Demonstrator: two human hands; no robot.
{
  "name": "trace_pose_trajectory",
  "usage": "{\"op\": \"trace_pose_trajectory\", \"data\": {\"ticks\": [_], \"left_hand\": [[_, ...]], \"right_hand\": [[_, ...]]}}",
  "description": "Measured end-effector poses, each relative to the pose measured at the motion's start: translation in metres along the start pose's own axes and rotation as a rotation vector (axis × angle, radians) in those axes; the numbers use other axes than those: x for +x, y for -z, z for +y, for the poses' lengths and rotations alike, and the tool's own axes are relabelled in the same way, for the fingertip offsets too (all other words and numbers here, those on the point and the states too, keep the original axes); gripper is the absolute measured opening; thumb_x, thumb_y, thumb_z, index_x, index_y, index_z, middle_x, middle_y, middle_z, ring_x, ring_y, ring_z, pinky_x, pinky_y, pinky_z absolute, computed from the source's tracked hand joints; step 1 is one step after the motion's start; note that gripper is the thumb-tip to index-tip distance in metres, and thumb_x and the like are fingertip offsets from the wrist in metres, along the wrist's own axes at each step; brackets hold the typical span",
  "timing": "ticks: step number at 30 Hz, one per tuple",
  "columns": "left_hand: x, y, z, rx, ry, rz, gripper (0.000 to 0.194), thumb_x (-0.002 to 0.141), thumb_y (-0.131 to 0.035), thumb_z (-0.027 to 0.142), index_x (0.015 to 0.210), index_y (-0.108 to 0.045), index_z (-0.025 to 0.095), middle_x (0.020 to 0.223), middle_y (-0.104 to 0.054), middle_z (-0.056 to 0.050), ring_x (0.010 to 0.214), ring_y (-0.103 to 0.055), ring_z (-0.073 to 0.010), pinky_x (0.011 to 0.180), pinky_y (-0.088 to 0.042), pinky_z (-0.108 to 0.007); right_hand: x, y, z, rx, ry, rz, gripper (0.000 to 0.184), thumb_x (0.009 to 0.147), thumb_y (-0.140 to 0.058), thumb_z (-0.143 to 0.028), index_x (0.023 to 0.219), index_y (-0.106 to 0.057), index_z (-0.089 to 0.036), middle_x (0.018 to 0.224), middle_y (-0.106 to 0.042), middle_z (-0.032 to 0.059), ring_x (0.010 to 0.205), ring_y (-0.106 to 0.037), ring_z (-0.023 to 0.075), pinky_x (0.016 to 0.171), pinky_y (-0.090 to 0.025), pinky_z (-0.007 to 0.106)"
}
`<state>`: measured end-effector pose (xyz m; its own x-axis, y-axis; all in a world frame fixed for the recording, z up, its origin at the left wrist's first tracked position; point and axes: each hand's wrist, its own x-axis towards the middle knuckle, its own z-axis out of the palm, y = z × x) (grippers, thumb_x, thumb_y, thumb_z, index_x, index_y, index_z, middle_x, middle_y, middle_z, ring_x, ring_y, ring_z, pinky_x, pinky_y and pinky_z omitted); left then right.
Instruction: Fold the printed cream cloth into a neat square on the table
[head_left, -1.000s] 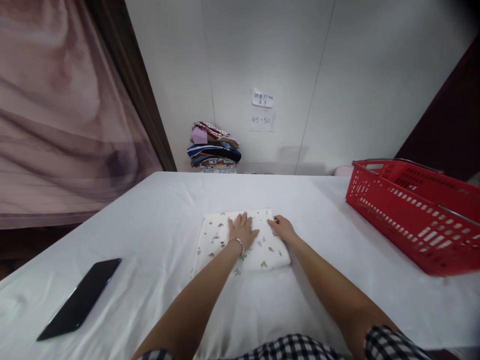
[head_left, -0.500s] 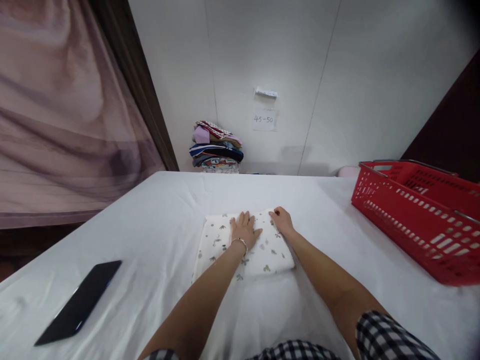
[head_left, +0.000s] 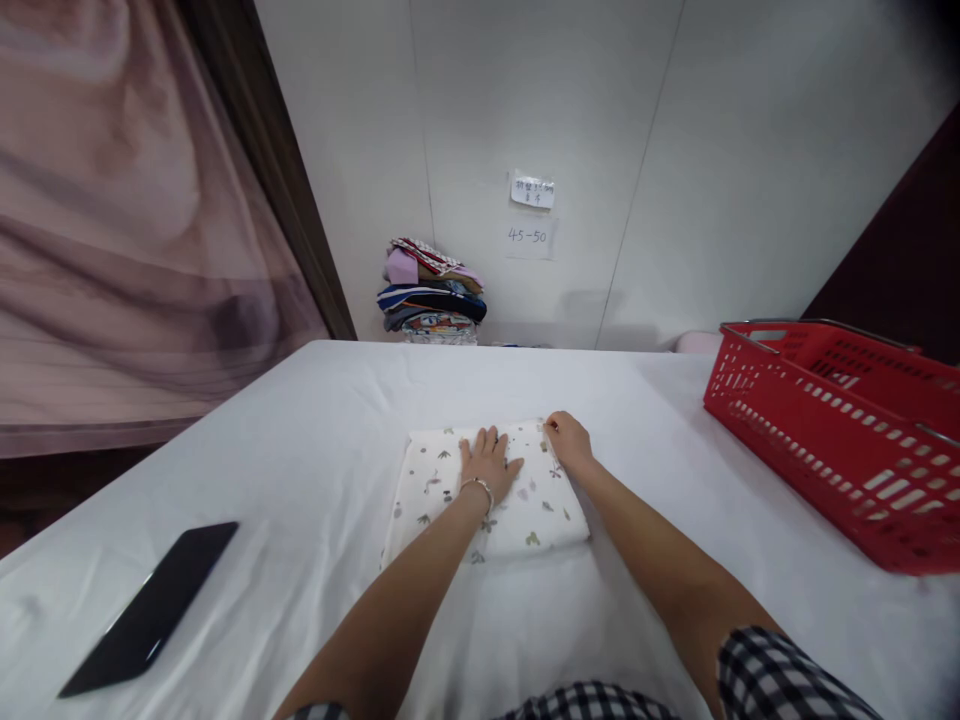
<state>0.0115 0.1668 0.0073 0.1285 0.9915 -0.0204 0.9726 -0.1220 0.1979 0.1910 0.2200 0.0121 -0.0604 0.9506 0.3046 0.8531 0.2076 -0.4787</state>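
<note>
A folded white cloth [head_left: 431, 490] with a print of small leaves and other motifs lies flat in the middle of the table. My left hand [head_left: 487, 462] rests palm down on its upper middle, fingers spread, with a bracelet at the wrist. At the cloth's far right corner, my right hand [head_left: 568, 438] has its thumb and fingers pinched on the edge. The fingertips of the right hand are partly hidden behind its knuckles.
A black flat slab [head_left: 154, 610] lies on the white-covered table [head_left: 315, 420] at left. On the right stands a red perforated basket [head_left: 810, 430]. Behind the far edge rises a pile of folded clothes [head_left: 433, 290] against a wall with paper labels [head_left: 531, 238]. A pink curtain [head_left: 112, 200] hangs left.
My right hand has shifted very slightly right at the cloth's corner. My left hand stays spread on the cloth. The upper paper label on the wall now hangs flat, showing its writing.
</note>
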Motion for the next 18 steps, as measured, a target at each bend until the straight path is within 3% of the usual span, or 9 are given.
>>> {"op": "trace_pose_trajectory", "data": {"ticks": [5, 18], "left_hand": [[-0.0001, 0.001, 0.001, 0.011, 0.0, -0.01, 0.068, 0.082, -0.018, 0.06, 0.138, -0.025, 0.023, 0.148, -0.012, -0.003, 0.135, -0.003, -0.0258, 0.106, 0.0, -0.052], [0.0002, 0.0013, 0.0008, 0.057, -0.004, -0.014, 0.069, 0.082, -0.015, 0.06, 0.139, -0.024, 0.022, 0.148, -0.012, -0.003, 0.135, -0.004, -0.0254, 0.106, -0.003, -0.052]], "right_hand": [[0.0062, -0.0011, 0.0083, 0.084, -0.025, -0.068, 0.021, 0.081, -0.047, -0.031, 0.094, -0.058, -0.019, 0.092, -0.058, 0.0021, 0.079, -0.052, 0.013, 0.072, -0.036, 0.023], [0.0069, 0.001, 0.0038, 0.01, 0.059, -0.026, 0.01, 0.08, -0.047, -0.024, 0.08, -0.057, -0.021, 0.09, -0.055, 0.0013, 0.081, -0.05, 0.0132, 0.069, -0.034, 0.023]]}}
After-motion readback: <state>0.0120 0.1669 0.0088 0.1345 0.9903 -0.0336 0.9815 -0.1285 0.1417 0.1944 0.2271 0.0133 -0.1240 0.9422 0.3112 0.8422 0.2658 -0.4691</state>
